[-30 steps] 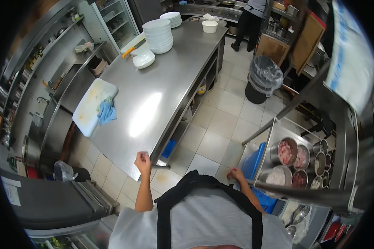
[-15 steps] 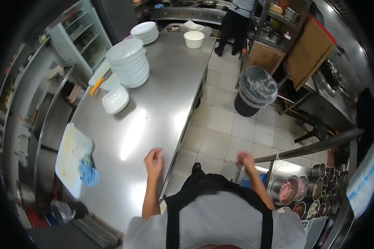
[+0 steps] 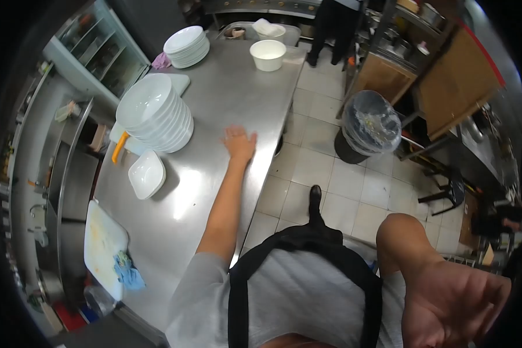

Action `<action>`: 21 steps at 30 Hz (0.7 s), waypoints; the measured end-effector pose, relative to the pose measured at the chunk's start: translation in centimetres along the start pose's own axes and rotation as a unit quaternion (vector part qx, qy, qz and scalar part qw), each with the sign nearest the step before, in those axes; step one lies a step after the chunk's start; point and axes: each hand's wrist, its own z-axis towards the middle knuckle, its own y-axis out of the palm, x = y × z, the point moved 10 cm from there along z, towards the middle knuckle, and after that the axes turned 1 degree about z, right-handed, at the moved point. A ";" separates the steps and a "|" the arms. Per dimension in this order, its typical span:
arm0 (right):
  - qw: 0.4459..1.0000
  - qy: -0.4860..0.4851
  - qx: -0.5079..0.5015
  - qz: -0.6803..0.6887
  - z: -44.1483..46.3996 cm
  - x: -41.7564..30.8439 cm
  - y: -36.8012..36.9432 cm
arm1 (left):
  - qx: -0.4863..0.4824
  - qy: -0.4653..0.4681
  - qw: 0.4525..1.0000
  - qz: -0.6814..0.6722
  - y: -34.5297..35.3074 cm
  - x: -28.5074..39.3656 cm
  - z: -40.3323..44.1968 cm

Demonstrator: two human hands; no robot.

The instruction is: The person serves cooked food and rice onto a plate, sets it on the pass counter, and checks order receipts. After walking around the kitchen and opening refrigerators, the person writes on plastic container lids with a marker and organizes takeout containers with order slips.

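My left hand is over the steel table near its right edge, fingers spread and holding nothing; whether it touches the surface I cannot tell. To its left stands a tall stack of white bowls, with a single white square bowl in front. My right hand is raised close to the camera at the lower right, palm showing, fingers partly curled but apart, with nothing in it. A white tub and a stack of white plates stand farther back.
A lined bin stands on the floor to the right of the table. A person in dark trousers is at the back by the stove. A cutting board with a blue cloth lies at the left edge, and an orange-handled knife beside the bowls.
The view has moved forward along the table. My left hand has reached forward and its fingers have spread. My right hand has come up close to the camera and opened.
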 end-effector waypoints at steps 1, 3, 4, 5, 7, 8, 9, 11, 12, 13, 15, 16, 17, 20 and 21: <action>0.970 0.081 -0.081 -0.216 0.1 0.0 -0.9 | -0.010 0.018 0.998 0.052 1.3 1.2 0.4; 0.890 0.153 -0.149 -0.402 -1.3 2.3 -5.1 | -0.209 0.156 0.913 -0.313 0.8 8.8 0.3; 0.943 0.123 -0.107 -0.291 -1.6 2.3 -7.5 | -0.146 0.192 0.914 -0.327 0.2 10.7 0.3; 0.979 0.091 -0.062 -0.173 -1.9 2.4 -10.3 | -0.081 0.225 0.910 -0.339 -0.4 12.0 -0.3; 0.990 0.119 -0.058 -0.057 -2.6 6.1 -14.3 | -0.045 0.057 0.922 -0.381 -1.7 10.7 0.6; 0.997 0.071 0.015 -0.020 -2.9 7.8 -15.9 | -0.045 -0.036 0.898 -0.437 -0.1 8.7 0.4; 0.996 0.027 0.090 0.014 -3.2 9.3 -18.1 | -0.043 -0.127 0.862 -0.490 1.9 6.0 -0.6; 0.995 0.014 0.092 0.025 -3.1 10.6 -22.5 | 0.005 -0.280 0.756 -0.591 4.2 1.7 -2.7; 0.984 0.093 0.013 -0.152 -2.9 11.2 -24.5 | 0.033 -0.311 0.721 -0.619 3.7 1.0 -2.7; 0.928 0.170 -0.064 -0.325 -3.4 12.8 -26.3 | 0.059 -0.340 0.683 -0.645 3.3 0.8 -2.7; 0.958 0.096 0.146 -0.228 -4.4 13.0 -29.9 | 0.066 -0.328 0.700 -0.631 3.9 1.1 -2.5; 0.964 0.090 0.177 -0.180 -4.8 13.8 -30.8 | 0.069 -0.319 0.713 -0.621 4.2 1.0 -2.6; 0.966 0.084 0.206 -0.130 -5.2 14.4 -31.7 | 0.080 -0.318 0.716 -0.617 4.1 1.1 -2.6; 0.955 0.223 -0.002 -0.197 -5.8 18.0 -32.4 | 0.082 -0.332 0.785 -0.517 4.1 1.2 -3.0; 0.953 0.256 -0.028 -0.158 -6.2 19.8 -32.0 | 0.084 -0.341 0.784 -0.512 4.1 1.2 -3.2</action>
